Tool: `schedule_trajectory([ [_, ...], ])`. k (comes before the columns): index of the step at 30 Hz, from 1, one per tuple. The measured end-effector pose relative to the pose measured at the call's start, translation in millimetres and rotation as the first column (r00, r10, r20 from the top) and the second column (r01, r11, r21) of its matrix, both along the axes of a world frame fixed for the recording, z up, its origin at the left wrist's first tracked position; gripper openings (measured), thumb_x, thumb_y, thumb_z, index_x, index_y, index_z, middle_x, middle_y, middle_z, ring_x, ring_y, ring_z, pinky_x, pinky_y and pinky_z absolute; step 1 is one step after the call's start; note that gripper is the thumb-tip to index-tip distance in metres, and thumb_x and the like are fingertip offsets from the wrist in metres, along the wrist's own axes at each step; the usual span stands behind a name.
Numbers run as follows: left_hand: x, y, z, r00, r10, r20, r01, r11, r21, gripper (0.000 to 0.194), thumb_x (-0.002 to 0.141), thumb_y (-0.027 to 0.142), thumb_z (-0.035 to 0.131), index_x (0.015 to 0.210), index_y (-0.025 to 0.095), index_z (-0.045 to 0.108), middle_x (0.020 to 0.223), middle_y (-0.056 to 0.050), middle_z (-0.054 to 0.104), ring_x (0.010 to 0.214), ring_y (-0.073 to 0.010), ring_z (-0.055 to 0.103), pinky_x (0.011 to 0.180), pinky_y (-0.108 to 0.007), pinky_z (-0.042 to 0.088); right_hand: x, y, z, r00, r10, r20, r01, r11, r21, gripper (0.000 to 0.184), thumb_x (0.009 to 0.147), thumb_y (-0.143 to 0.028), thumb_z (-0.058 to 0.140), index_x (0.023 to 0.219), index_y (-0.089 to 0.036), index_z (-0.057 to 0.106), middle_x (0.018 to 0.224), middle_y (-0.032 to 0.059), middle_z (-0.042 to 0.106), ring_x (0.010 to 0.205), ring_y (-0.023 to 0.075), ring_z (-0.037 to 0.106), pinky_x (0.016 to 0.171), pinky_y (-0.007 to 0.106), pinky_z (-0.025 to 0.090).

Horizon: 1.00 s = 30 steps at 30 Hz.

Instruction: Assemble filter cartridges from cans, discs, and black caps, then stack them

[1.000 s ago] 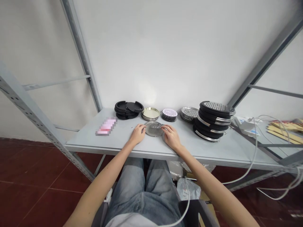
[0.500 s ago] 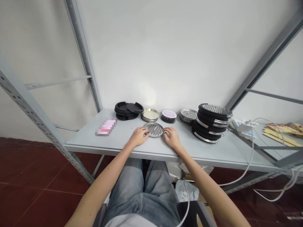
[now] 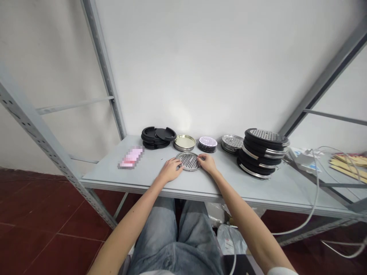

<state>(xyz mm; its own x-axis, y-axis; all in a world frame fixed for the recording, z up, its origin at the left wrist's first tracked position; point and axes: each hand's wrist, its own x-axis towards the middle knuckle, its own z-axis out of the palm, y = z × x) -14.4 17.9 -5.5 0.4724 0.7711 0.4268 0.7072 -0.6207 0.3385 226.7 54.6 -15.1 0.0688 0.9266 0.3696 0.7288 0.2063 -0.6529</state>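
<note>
Between my hands a round perforated metal plate [image 3: 188, 161] with a raised rim lies on the grey table. My left hand [image 3: 172, 170] is closed at its left edge, fingers and thumb on the rim. On the opposite side, my right hand [image 3: 207, 163] pinches the rim between thumb and fingers. Behind the plate stand a stack of shallow gold-coloured metal dishes [image 3: 185, 142] and a short stack topped by a white perforated disc [image 3: 208, 143]. A stack of perforated metal plates [image 3: 233, 142] is farther right.
Black round holders [image 3: 157, 137] are stacked at the back left, near a blurred pink item [image 3: 132, 157]. A tall stack of black and metal rings [image 3: 259, 156] stands on the right. A white cable [image 3: 312, 214] hangs over the front edge; metal shelf posts [image 3: 106, 68] frame the table.
The view has shifted slightly. My right hand's fingers have drawn together on the plate's right rim, and my left hand stays at the left side.
</note>
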Motion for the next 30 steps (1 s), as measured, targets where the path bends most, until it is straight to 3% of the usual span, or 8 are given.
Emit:
schedule_trajectory([
  [4,0.2,0.5,-0.4,1.0,0.006,0.014,-0.006,1.0,-0.023,0.035,0.092,0.036,0.052,0.118,0.017,0.066,0.129,-0.011,0.062,0.127,-0.0265,0.051,0.11,-0.042,0.038,0.1,8.7,0.8,0.999,0.021,-0.04,-0.021,1.0,-0.017,0.013,0.074,-0.028,0.061,0.07,-0.019,0.071,0.085,0.0053,0.074,0.084,0.0216,0.067,0.083,0.032,0.049],
  [8,0.7,3.5,-4.5,0.994,0.107,0.036,-0.105,0.994,-0.04,0.044,0.09,0.037,0.056,0.128,0.016,0.059,0.142,-0.016,0.05,0.133,-0.0296,0.045,0.111,-0.045,0.036,0.6,11.4,1.4,0.997,0.021,-0.072,-0.023,0.999,-0.036,0.013,0.071,-0.028,0.063,0.064,-0.019,0.07,0.083,0.005,0.074,0.081,0.0215,0.068,0.08,0.031,0.05],
  [10,1.0,5.2,-6.1,0.991,0.131,0.036,-0.129,0.99,-0.05,0.043,0.091,0.035,0.053,0.129,0.017,0.058,0.139,-0.015,0.053,0.134,-0.0294,0.044,0.111,-0.046,0.036,0.7,11.0,1.7,0.997,0.027,-0.069,-0.029,0.999,-0.025,0.013,0.071,-0.027,0.063,0.064,-0.019,0.07,0.088,0.0059,0.074,0.085,0.022,0.068,0.082,0.032,0.05],
  [16,1.5,6.5,-4.7,0.995,0.086,0.054,-0.085,0.996,-0.023,0.034,0.093,0.027,0.049,0.122,0.017,0.063,0.13,-0.012,0.061,0.126,-0.0242,0.053,0.11,-0.04,0.038,-0.3,9.3,2.5,0.999,0.019,-0.036,-0.019,1.0,0.003,0.014,0.071,-0.025,0.062,0.065,-0.018,0.072,0.102,0.0085,0.072,0.093,0.0228,0.067,0.09,0.034,0.049],
  [23,0.6,2.5,-1.9,0.997,0.072,0.033,-0.071,0.997,-0.024,0.032,0.092,0.022,0.048,0.118,0.02,0.067,0.133,-0.009,0.06,0.127,-0.0245,0.052,0.109,-0.044,0.039,-3.1,12.2,2.2,0.998,0.053,-0.039,-0.053,0.999,0.013,0.014,0.073,-0.025,0.062,0.066,-0.018,0.072,0.1,0.0096,0.072,0.094,0.0236,0.067,0.091,0.036,0.049],
  [30,1.0,2.5,-1.4,0.997,0.075,0.011,-0.075,0.997,-0.018,0.03,0.092,0.027,0.05,0.114,0.021,0.07,0.133,-0.008,0.061,0.126,-0.0254,0.052,0.11,-0.043,0.039,-1.7,15.3,-0.4,0.99,0.094,-0.105,-0.092,0.995,0.03,0.017,0.078,-0.03,0.061,0.077,-0.018,0.073,0.097,0.0084,0.074,0.094,0.0236,0.067,0.09,0.037,0.05],
])
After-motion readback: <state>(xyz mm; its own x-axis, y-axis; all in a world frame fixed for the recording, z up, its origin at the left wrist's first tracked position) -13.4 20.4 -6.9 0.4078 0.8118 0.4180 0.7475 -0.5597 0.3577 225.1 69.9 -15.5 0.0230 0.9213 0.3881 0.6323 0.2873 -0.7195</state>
